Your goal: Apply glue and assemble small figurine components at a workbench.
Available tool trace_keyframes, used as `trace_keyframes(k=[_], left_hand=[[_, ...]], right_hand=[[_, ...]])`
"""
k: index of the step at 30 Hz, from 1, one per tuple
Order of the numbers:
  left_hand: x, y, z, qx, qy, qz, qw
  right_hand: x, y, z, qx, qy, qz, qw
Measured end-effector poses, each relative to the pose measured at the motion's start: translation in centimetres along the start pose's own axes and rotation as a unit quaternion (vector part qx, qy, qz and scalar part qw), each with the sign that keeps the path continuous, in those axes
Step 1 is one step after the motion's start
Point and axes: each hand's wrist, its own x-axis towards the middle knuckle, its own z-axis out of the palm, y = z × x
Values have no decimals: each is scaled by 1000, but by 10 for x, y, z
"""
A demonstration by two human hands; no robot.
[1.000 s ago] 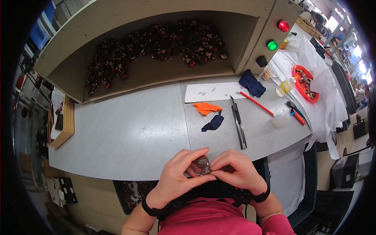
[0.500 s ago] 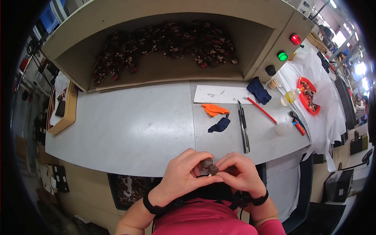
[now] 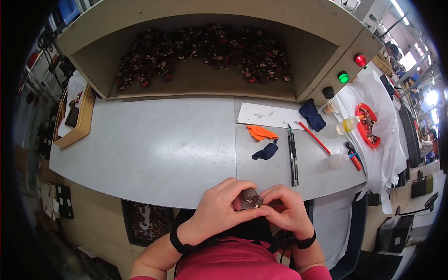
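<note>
Between my two hands, just off the table's front edge, is a small dark brown figurine with a rounded top and a few pale spots. My left hand is closed round its left side, thumb stretched along below it. The fingertips of my right hand pinch at its right side, close to the left thumb tip; whether they also hold a small tool or part is hidden. Ahead of my hands on the grey table lie a black pen-like cutter, a navy cloth scrap and an orange cloth.
A beige machine at the back holds many small dark pieces. At right are a red stick, a navy cloth, a yellow-liquid bottle and a red tray. A tan box stands left; a dark bin sits below.
The brown figurine has turned a little in my fingers, showing more pale spots. My hands stay together in nearly the same place, and the view has shifted slightly.
</note>
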Motion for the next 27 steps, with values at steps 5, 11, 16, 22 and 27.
trace_keyframes(k=[5,11,16,22,27], left_hand=[[1,1,0,4,1,1,1000],[2,0,6,7,49,20,999],[-3,-1,5,5,17,-5,1000],[-3,-2,0,-59,-7,11,998],[0,-1,-4,-35,-13,19,999]], right_hand=[[0,-3,5,-6,7,1,1000],[6,4,6,-63,28,-112,991],[2,6,11,-71,60,-111,989],[4,12,12,-217,77,-186,955],[6,12,15,-229,87,-185,952]])
